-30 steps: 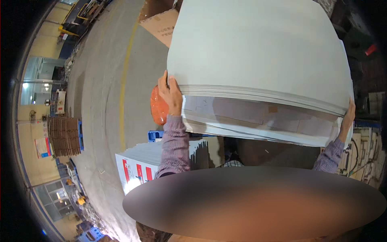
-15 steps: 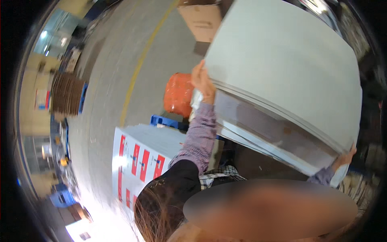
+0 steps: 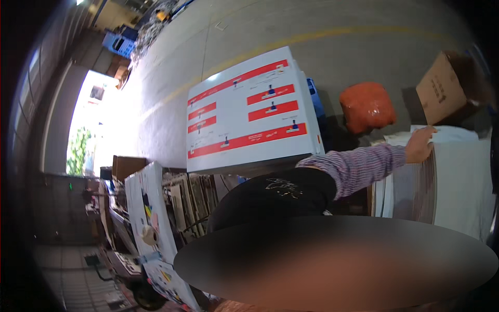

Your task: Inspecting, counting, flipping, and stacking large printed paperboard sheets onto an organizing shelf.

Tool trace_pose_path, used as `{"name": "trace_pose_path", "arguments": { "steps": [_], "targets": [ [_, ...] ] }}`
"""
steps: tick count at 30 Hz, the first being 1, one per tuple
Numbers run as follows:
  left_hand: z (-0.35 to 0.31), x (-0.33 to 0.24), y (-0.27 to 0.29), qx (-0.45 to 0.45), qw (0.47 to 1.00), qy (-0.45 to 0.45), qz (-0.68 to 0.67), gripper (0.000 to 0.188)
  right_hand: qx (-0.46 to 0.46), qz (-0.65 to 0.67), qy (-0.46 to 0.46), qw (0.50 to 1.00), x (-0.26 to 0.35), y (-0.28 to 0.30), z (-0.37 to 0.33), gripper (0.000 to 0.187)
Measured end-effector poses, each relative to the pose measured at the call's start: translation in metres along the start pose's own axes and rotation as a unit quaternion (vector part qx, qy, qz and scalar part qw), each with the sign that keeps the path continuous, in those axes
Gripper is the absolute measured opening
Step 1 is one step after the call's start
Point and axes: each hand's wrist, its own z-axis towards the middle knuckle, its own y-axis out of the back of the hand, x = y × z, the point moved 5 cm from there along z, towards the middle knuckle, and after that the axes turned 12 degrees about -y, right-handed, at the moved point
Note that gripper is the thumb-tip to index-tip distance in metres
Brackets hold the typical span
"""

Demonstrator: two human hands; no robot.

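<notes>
At the right, my left hand [image 3: 420,144] is closed over the corner of a stack of large white sheets [image 3: 461,179], fingers bent round the edge. The purple-and-white knit sleeve [image 3: 366,164] of that arm stretches out from a black short sleeve. Below the top sheets, the stack's greyish layered side [image 3: 418,190] shows. My right hand is out of view, and a blurred oval covers the lower part of the picture.
A broad stack of white printed sheets with red bands [image 3: 234,130] stands left of my arm. Beyond lie an orange sack [image 3: 368,106] and an open cardboard box [image 3: 442,91]. A printed white panel with a tape roll [image 3: 149,197] leans toward the lower left. Bright doorway [image 3: 99,114] far left.
The view has swung to the left, so the red-banded stack now sits mid-picture and the white sheets at the right. My left hand stays at the sheets' corner; my right hand has left the view.
</notes>
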Motion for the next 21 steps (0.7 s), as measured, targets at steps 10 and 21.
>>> {"name": "trace_pose_path", "arguments": {
  "steps": [10, 21],
  "targets": [
    [-0.149, 0.077, 0.544, 0.022, 0.963, 0.268, 0.033, 0.014, 0.409, 0.165, 0.093, 0.892, 0.253, -0.043, -0.17, 0.023],
    [-0.36, -0.047, 0.943, 0.023, 0.576, 0.536, 0.617, 0.037, 0.489, -0.09, 0.33, 0.802, 0.504, -0.159, -0.453, 0.039]
  ]
}}
